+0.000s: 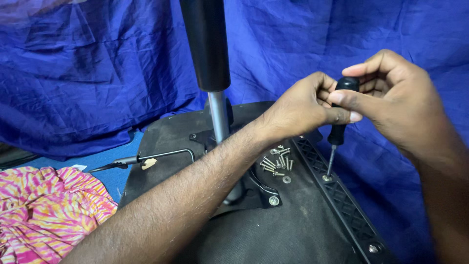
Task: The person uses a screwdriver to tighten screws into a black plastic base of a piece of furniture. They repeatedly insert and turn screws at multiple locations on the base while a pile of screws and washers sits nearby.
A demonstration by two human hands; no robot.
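We see an upturned chair seat (273, 230), black and fabric-covered on its underside, filling the lower centre of the frame. A black gas-lift cylinder (207, 44) rises from its metal mounting plate (254, 188) to the top edge, its bare steel rod (219, 117) showing below the black sleeve.

At right of centre we find both hands closed on a black-handled screwdriver (337, 132), which stands nearly upright. The left hand (300, 105), whose forearm crosses the frame from the lower left, pinches the handle from the left side. The right hand (391, 93), entering from the right edge, curls over the handle's rounded top, with its thumb laid across the front. The screwdriver's tip meets a screw with washer (326, 178) in a ribbed black plastic strip (342, 200) that runs diagonally toward the lower right; a second screw (373, 248) sits near the strip's lower end.

Just left of the tip, a small heap of loose screws and washers (277, 164) lies on the seat beside the mounting plate. A bent black lever (156, 157) projects to the left of the plate. Blue cloth (97, 73) drapes the whole background, and a pink and yellow patterned fabric (44, 210) occupies the lower left corner.
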